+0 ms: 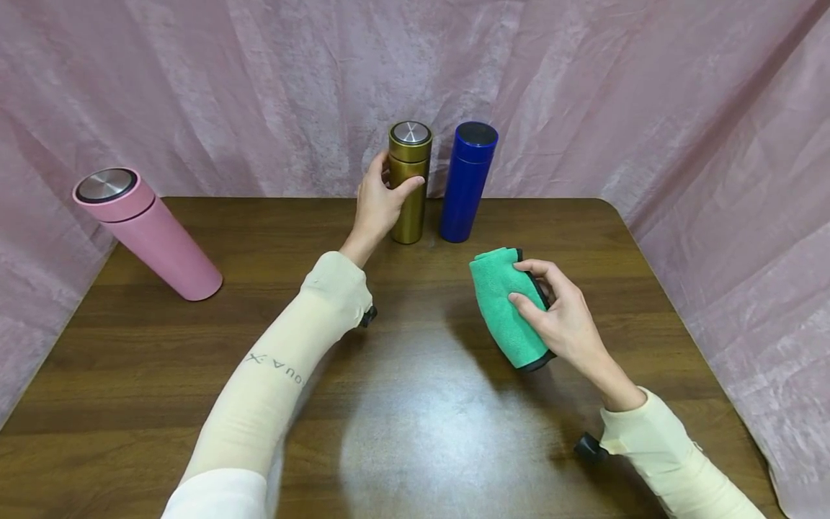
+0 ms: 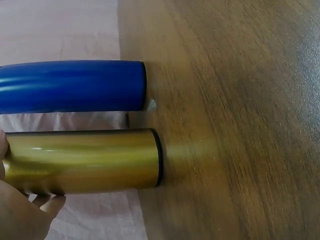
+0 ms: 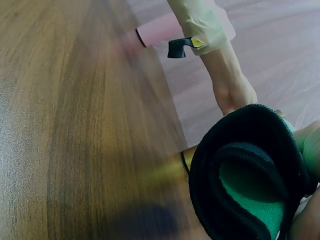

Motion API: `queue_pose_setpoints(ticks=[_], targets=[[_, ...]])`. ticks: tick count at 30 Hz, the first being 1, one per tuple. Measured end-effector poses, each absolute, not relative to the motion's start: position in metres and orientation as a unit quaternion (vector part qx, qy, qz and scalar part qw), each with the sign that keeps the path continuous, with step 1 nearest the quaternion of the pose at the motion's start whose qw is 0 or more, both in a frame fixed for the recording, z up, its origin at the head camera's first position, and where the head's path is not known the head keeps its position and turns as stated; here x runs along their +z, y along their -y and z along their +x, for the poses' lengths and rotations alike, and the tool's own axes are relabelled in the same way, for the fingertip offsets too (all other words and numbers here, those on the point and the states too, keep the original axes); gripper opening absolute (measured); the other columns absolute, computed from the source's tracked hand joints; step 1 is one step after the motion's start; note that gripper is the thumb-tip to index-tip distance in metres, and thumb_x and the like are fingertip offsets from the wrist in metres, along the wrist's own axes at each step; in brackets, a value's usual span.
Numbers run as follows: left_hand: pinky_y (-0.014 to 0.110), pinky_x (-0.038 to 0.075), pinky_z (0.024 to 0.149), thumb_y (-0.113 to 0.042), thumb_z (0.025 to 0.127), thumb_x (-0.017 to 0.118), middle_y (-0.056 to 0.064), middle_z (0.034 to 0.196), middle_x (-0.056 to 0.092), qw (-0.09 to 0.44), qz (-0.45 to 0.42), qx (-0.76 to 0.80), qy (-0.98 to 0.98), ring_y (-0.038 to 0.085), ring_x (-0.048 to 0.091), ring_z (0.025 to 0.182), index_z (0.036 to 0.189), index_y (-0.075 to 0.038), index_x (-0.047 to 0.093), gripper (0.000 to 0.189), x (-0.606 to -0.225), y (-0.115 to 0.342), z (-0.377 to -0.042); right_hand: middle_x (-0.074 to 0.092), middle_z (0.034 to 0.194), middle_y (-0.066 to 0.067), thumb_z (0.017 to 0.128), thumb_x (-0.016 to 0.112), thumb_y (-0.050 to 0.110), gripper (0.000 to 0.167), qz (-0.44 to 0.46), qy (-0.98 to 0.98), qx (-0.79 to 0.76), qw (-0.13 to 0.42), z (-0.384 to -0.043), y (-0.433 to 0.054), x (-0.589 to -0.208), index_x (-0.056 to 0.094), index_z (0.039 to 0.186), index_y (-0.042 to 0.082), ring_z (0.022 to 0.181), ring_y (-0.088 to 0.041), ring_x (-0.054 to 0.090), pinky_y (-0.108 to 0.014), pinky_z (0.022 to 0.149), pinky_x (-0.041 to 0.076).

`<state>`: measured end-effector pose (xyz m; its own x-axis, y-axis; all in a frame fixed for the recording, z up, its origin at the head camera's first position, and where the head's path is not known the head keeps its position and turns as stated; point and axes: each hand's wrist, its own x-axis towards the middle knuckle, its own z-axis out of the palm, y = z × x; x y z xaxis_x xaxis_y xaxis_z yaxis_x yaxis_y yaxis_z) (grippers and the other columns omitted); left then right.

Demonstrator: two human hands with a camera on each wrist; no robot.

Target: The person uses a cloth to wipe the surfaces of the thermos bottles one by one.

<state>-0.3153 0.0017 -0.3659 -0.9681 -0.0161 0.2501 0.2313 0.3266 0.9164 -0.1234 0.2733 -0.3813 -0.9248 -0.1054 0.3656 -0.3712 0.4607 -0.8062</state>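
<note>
My left hand (image 1: 379,200) grips a gold thermos flask (image 1: 408,209) around its upper body, with the thumb across the front. The flask stands upright near the table's back edge, its silver-topped lid on. In the left wrist view the gold flask (image 2: 90,162) lies across the picture, base toward the wood. Just right of it stands a blue thermos flask (image 1: 463,191) with a dark lid, untouched. My right hand (image 1: 570,317) holds a folded green cloth (image 1: 509,310) with black edging, thumb on top. From the right wrist, the cloth's rolled black edge (image 3: 240,125) hides part of the gold flask.
A pink thermos flask (image 1: 158,241) with a silver lid stands at the left of the brown wooden table (image 1: 415,404). A pink velvety curtain (image 1: 272,86) hangs behind the table and along its right side.
</note>
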Motion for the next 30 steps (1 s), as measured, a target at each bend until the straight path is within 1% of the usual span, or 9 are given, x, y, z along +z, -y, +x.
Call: queue_pose_setpoints(ticks=[7, 12, 15, 21, 24, 30], targets=[[0.027, 0.048, 0.106, -0.029, 0.089, 0.085, 0.013, 0.144, 0.059, 0.119, -0.069, -0.581, 0.802, 0.024, 0.057, 0.132, 0.153, -0.006, 0.046, 0.078, -0.365, 0.009, -0.311, 0.066, 0.122, -0.015, 0.092, 0.071, -0.008, 0.041, 0.141, 0.842, 0.503, 0.135, -0.122, -0.275, -0.382, 0.061, 0.131, 0.000, 0.096, -0.007, 0.064, -0.013, 0.079, 0.052], [0.029, 0.049, 0.107, -0.026, 0.088, 0.086, 0.014, 0.143, 0.060, 0.119, -0.079, -0.588, 0.796, 0.025, 0.058, 0.131, 0.151, -0.005, 0.048, 0.076, -0.366, 0.022, -0.300, 0.065, 0.122, -0.015, 0.093, 0.071, -0.008, 0.041, 0.142, 0.840, 0.506, 0.134, -0.122, -0.276, -0.382, 0.060, 0.131, -0.001, 0.096, -0.006, 0.064, -0.014, 0.080, 0.052], [0.031, 0.050, 0.106, -0.027, 0.088, 0.086, 0.013, 0.142, 0.061, 0.116, -0.096, -0.587, 0.796, 0.025, 0.059, 0.129, 0.149, -0.006, 0.050, 0.074, -0.365, 0.030, -0.291, 0.066, 0.121, -0.015, 0.093, 0.071, -0.008, 0.041, 0.140, 0.840, 0.506, 0.136, -0.122, -0.276, -0.381, 0.061, 0.131, 0.000, 0.095, -0.007, 0.064, -0.014, 0.079, 0.052], [0.029, 0.050, 0.106, -0.027, 0.088, 0.086, 0.008, 0.138, 0.063, 0.096, -0.112, -0.595, 0.790, 0.020, 0.061, 0.126, 0.146, -0.009, 0.054, 0.070, -0.358, 0.050, -0.266, 0.065, 0.120, -0.015, 0.092, 0.071, -0.009, 0.041, 0.145, 0.839, 0.506, 0.138, -0.125, -0.274, -0.379, 0.061, 0.131, -0.001, 0.094, -0.007, 0.063, -0.014, 0.079, 0.052], [0.031, 0.051, 0.105, -0.025, 0.087, 0.087, 0.009, 0.136, 0.064, 0.088, -0.115, -0.600, 0.787, 0.021, 0.063, 0.123, 0.146, -0.009, 0.054, 0.069, -0.353, 0.058, -0.253, 0.065, 0.120, -0.014, 0.092, 0.071, -0.008, 0.041, 0.147, 0.838, 0.507, 0.137, -0.126, -0.272, -0.377, 0.060, 0.131, -0.001, 0.094, -0.007, 0.064, -0.014, 0.078, 0.052], [0.034, 0.051, 0.105, -0.021, 0.086, 0.088, 0.012, 0.134, 0.065, 0.072, -0.124, -0.601, 0.786, 0.023, 0.063, 0.122, 0.146, -0.008, 0.054, 0.071, -0.341, 0.070, -0.228, 0.065, 0.123, -0.014, 0.093, 0.071, -0.008, 0.041, 0.148, 0.835, 0.513, 0.132, -0.125, -0.269, -0.377, 0.061, 0.131, 0.000, 0.098, -0.006, 0.064, -0.014, 0.080, 0.052]])
